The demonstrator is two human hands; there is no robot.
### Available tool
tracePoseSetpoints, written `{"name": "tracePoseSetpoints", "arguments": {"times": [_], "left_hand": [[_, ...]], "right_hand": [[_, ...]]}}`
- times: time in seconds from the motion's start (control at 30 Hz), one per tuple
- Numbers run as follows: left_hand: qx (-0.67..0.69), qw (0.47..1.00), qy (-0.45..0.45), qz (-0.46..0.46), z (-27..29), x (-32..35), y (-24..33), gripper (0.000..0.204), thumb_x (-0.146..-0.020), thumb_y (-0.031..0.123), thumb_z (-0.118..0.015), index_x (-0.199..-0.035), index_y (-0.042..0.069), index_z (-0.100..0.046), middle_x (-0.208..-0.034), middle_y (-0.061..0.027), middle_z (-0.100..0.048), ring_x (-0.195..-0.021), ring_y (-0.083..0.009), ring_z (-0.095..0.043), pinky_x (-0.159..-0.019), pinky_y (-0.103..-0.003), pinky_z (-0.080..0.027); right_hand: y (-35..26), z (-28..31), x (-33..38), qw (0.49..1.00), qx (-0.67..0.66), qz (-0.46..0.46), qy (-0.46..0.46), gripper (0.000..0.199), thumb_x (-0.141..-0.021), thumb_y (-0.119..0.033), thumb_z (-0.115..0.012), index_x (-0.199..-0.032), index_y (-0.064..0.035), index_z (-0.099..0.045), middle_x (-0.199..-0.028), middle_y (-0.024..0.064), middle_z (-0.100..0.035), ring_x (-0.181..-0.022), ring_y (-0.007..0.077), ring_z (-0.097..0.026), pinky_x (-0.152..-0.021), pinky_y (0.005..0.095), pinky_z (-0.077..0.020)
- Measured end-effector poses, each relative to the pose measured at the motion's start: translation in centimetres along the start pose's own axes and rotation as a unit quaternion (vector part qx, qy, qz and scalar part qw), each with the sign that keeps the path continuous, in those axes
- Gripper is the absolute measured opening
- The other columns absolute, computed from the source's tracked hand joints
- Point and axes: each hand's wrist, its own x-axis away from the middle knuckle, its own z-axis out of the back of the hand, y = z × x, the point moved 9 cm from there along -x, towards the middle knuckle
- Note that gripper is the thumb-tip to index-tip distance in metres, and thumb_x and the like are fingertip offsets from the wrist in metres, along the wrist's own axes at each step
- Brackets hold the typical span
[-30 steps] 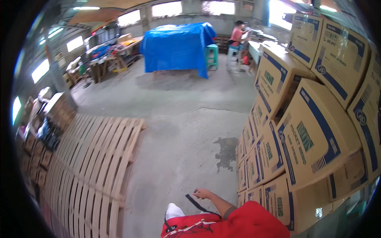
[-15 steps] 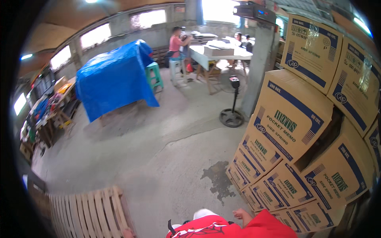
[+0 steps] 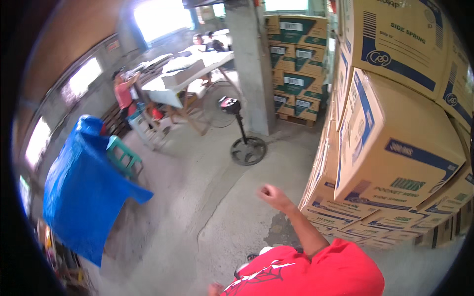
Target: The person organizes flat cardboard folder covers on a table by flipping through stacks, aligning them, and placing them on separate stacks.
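Observation:
My right hand (image 3: 274, 196) is raised over the concrete floor, its fingers curled into a loose fist with nothing showing in it. The bare forearm runs back to a red sleeve. Nearest to that hand is a tall stack of brown cardboard cartons (image 3: 395, 143) with blue bands, a gap away on the right. Low at the bottom edge, only a small blurred part of my left hand (image 3: 215, 289) shows beside my red shirt; its fingers cannot be made out.
Ahead stands a black pedestal fan (image 3: 248, 151) before a concrete pillar (image 3: 249, 69). Green-banded cartons (image 3: 297, 79) are stacked behind. At left are a blue tarp-covered pile (image 3: 86, 192) and a green stool (image 3: 123, 157). A person (image 3: 125, 96) works by a long table (image 3: 168, 97).
My view has swung to the right, and the wooden pallet has left it. My right hand has risen and reached forward from near my body.

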Motion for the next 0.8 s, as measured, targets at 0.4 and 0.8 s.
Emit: {"name": "tracePoseSetpoints", "arguments": {"times": [0.4,0.8], "left_hand": [[-0.069,0.983,-0.116,-0.124,-24.0,-28.9,45.3,0.034,-0.082,0.037,-0.057,-0.101,0.009,-0.052,-0.086,-0.0068,-0.060,-0.075,-0.0196,-0.058,-0.058,-0.033,-0.044],[-0.046,0.962,-0.123,-0.239,-45.5,-38.6,82.1,0.043,-0.081,0.042,-0.058,-0.109,0.011,-0.053,-0.090,-0.0077,-0.061,-0.080,-0.0229,-0.059,-0.063,-0.036,-0.044]], "right_hand": [[-19.2,26.7,-38.9,0.928,-0.021,0.327,0.177,0.021,-0.088,-0.027,-0.056,-0.086,-0.0058,-0.056,-0.068,-0.0022,-0.054,-0.057,0.0044,-0.049,-0.053,0.0195,-0.0407],[-21.5,53.9,-76.5,0.837,0.167,0.404,0.329,0.033,-0.090,-0.032,-0.051,-0.077,-0.0029,-0.059,-0.055,0.0033,-0.052,-0.048,0.0115,-0.049,-0.048,0.0251,-0.0389]]}}
